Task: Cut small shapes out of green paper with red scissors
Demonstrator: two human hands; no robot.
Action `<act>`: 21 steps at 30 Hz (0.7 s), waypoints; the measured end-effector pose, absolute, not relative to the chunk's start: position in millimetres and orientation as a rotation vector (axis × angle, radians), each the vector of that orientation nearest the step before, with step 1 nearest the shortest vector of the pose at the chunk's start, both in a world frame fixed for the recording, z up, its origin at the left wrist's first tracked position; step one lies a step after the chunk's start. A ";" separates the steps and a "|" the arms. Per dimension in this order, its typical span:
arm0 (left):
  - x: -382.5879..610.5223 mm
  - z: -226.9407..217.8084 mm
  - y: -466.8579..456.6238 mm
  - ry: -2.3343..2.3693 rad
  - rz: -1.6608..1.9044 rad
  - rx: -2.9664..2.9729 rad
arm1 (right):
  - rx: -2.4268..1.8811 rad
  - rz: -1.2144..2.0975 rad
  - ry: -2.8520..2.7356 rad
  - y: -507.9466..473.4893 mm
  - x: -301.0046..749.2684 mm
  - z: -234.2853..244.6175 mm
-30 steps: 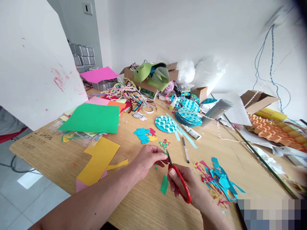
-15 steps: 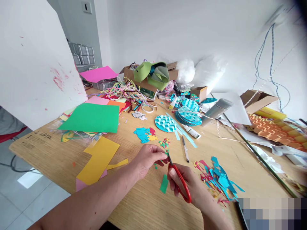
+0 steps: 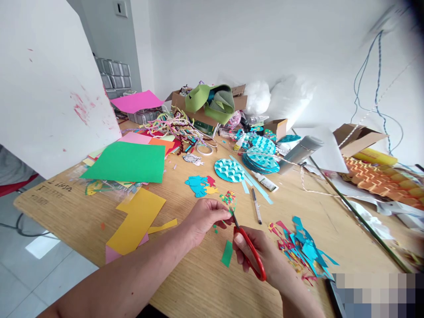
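My right hand (image 3: 253, 249) is closed round the red handles of a pair of scissors (image 3: 253, 251), its blades pointing up and left. The tips meet the fingers of my left hand (image 3: 212, 218), which pinch a small piece of green paper (image 3: 231, 212), mostly hidden. Just beyond lies a little heap of tiny red, yellow and green paper bits (image 3: 228, 197). Blue, red and yellow fish-shaped cut-outs (image 3: 198, 186) rest left of it. Below my hands is a green paper strip (image 3: 227, 254). A pen (image 3: 256, 206) lies to the right.
Blue and red paper scraps (image 3: 308, 251) are piled right of my right hand. Yellow paper (image 3: 137, 223) and a green sheet (image 3: 132, 162) lie left. Behind are wavy-patterned blue discs (image 3: 228, 170), a glue tube (image 3: 266, 182) and a grey cylinder (image 3: 301, 154). A long stick (image 3: 361, 216) crosses the right side.
Both hands stay almost in place, with the scissors still at the left fingertips. The whole view has shifted very slightly.
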State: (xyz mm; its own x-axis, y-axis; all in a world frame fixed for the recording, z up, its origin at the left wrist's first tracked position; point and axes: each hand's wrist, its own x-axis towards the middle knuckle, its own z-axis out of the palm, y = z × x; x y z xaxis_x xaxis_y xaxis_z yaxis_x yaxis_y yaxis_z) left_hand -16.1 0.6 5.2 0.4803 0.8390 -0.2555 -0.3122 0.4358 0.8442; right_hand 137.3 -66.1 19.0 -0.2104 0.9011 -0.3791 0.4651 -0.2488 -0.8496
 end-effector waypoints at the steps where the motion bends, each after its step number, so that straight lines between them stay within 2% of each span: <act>1: -16.1 5.3 0.6 0.760 0.807 0.833 | -1.643 1.456 -1.610 -66.2 137.3 19.6; 21: -15.9 3.1 0.9 0.809 0.818 0.922 | -1.609 1.517 -1.652 -66.2 140.4 20.6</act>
State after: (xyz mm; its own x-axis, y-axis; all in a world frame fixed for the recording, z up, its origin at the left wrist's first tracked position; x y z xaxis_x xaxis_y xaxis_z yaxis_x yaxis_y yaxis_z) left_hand -15.9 0.9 3.1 0.4498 0.8623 -0.2325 -0.2425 0.3685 0.8974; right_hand 140.4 -66.2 20.6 -0.2733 0.8771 -0.3951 0.4682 -0.2375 -0.8511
